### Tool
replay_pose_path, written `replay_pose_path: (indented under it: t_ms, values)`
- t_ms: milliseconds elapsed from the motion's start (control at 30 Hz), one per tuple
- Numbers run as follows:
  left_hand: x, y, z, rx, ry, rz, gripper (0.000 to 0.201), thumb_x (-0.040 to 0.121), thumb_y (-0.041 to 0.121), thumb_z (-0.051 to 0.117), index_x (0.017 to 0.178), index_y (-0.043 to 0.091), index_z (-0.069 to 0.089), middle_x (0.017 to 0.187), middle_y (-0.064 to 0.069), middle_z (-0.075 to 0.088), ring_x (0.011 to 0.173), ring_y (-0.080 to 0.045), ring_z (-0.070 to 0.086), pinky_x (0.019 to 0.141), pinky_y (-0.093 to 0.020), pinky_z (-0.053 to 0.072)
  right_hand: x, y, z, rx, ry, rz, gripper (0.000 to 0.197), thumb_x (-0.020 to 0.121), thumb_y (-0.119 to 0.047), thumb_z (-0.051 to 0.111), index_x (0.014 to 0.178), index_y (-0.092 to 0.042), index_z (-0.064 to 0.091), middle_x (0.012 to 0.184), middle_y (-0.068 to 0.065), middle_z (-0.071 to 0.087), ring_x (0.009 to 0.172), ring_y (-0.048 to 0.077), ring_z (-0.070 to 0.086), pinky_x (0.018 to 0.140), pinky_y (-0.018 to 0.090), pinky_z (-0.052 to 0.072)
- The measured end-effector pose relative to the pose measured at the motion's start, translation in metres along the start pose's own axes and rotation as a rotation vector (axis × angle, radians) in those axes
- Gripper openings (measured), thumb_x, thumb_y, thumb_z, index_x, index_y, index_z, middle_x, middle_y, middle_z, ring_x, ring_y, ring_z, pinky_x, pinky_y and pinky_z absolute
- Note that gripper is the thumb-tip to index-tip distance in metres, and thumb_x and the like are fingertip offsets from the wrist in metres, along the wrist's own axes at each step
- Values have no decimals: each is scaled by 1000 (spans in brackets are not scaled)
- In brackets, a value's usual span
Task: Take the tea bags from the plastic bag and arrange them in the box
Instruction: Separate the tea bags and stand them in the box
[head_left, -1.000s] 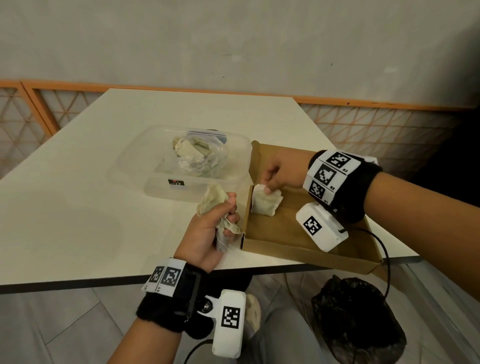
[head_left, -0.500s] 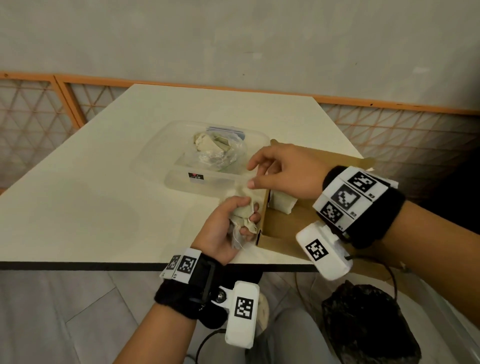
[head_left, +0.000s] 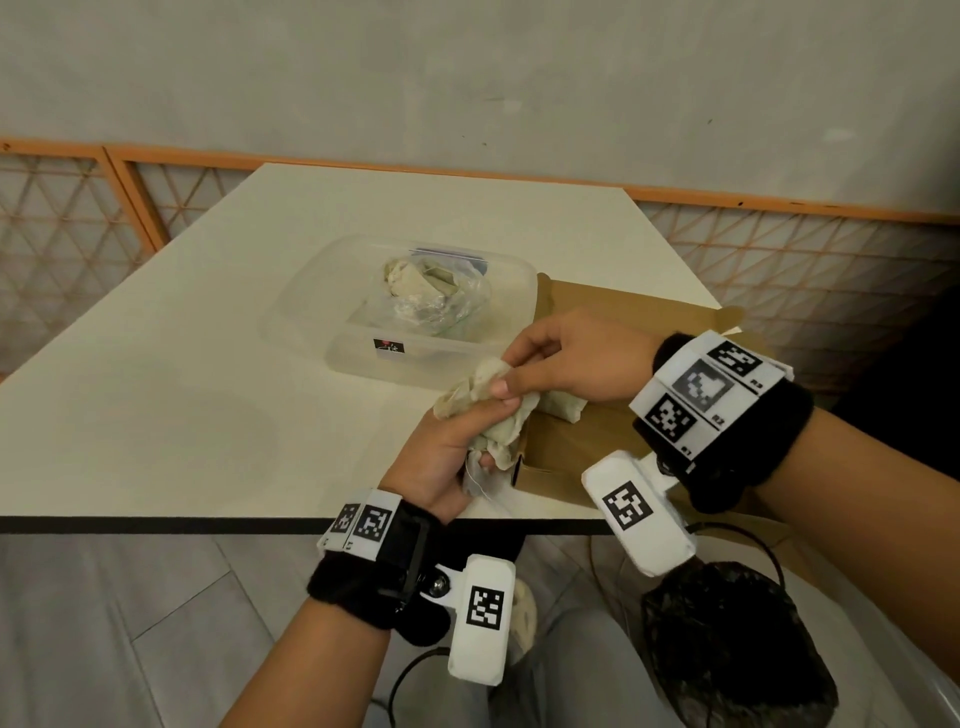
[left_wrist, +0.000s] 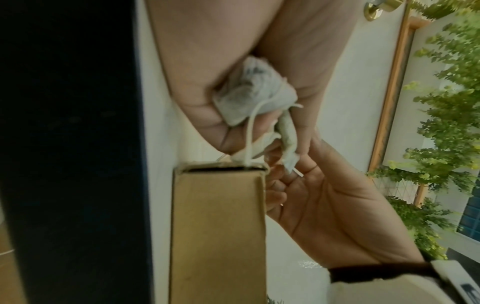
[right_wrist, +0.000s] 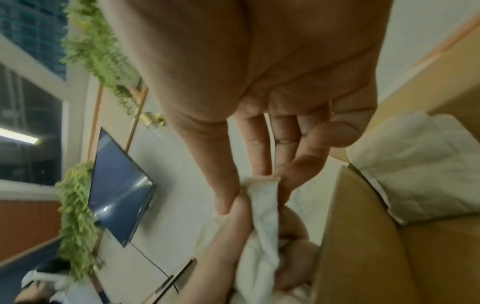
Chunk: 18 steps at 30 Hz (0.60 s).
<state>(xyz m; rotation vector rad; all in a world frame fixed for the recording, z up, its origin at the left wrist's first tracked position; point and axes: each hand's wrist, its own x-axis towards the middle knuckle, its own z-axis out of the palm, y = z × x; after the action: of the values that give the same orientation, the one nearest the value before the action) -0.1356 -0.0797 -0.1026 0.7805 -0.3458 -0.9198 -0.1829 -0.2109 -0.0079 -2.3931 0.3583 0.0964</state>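
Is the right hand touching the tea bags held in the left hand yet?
Touching. In the right wrist view the right hand pinches the top edge of a tea bag between thumb and fingers; the head view shows it meeting the left hand over that bunch.

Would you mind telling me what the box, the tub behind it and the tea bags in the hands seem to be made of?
The box looks like plain brown cardboard: matt, with a raw cut edge. The tub seems to be clear, slightly frosted plastic, since the table shows through its wall. The tea bags held by the left hand and pinched by the right hand look like thin, crumpled filter paper, with white strings.
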Motion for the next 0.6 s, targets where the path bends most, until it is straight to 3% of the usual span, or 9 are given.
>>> replay_pose_path:
  t_ms: [67, 133, 267, 367, 467, 600]
  values:
    - [-1, 0, 1, 6, -3, 5, 23, 82, 5, 61, 104, 4, 64, 70, -3, 66, 46, -4, 55, 39, -13, 40, 1, 2, -3, 18, -12, 30, 24, 76, -34, 73, 94, -18, 71, 83, -8, 66, 74, 2, 57, 66, 12, 42]
    - [-1, 1, 1, -19, 10, -7, 26, 83, 5, 61, 110, 1, 59, 70, -5, 63, 43, -5, 53, 37, -14, 39, 1, 4, -7, 70, -7, 57, 15, 77, -28, 73, 88, -18, 70, 81, -3, 64, 72, 6, 56, 64, 15, 42]
    - [3, 3, -1, -34, 87, -57, 16, 78, 10, 66, 87, 5, 53, 57, -3, 47, 36, -5, 42, 33, -14, 33, 2, 13, -14, 187, 76, 107, 11, 77, -24, 73, 85, -17, 70, 83, 0, 67, 77, 11, 58, 72, 25, 46]
    - [4, 2, -2, -22, 100, -62, 11, 77, 11, 65, 81, 8, 55, 55, -1, 47, 39, -5, 43, 34, -13, 33, -1, 15, -13, 230, 22, 125, 18, 78, -23, 71, 92, -12, 71, 90, 6, 66, 81, 17, 54, 70, 27, 43]
    - [4, 3, -2, -62, 85, -72, 11, 80, 15, 63, 88, 10, 59, 64, -3, 51, 47, -4, 48, 34, -11, 34, -5, 15, -22, 95, 76, 128, 15, 79, -24, 71, 90, -14, 72, 83, -1, 67, 73, 10, 56, 62, 17, 42]
    - [7, 4, -4, -149, 102, -94, 16, 76, 19, 62, 90, 14, 57, 73, -1, 58, 55, -3, 51, 33, -11, 34, -12, 19, -48, -132, 216, 97, 5, 78, -24, 71, 78, -19, 71, 83, -1, 67, 78, 10, 57, 75, 24, 45]
